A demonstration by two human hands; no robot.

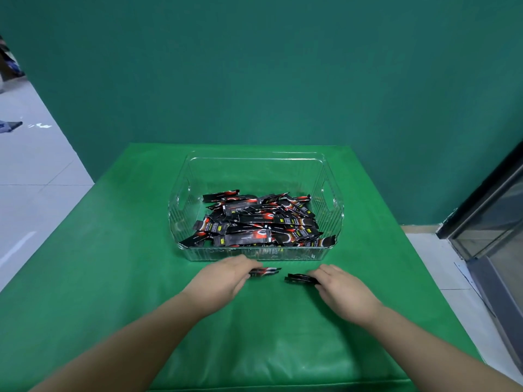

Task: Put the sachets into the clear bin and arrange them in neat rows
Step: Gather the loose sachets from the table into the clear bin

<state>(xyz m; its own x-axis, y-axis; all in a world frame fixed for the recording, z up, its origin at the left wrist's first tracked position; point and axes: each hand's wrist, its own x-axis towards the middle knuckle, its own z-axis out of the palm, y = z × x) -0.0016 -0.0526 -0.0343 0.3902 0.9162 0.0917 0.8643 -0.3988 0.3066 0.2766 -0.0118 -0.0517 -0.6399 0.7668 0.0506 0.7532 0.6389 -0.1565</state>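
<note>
— Green cloth covers the table (pixel 119 264); where are the sachets?
— Most lie jumbled in the clear bin (pixel 256 162), at 12 o'clock from the hands.
— And the hands?
— From the head view, the left hand (pixel 226 278) grasps a small bundle (pixel 266 271); the right hand (pixel 342 290) grasps another bundle (pixel 298 278).

black-red sachets (pixel 256 222) heaped untidily in clear bin (pixel 181 210)

I see black sachets (pixel 256 222) with red and white marks, a clear ribbed bin (pixel 181 210), a bright green table (pixel 119 278), a darker green wall (pixel 254 66).
</note>
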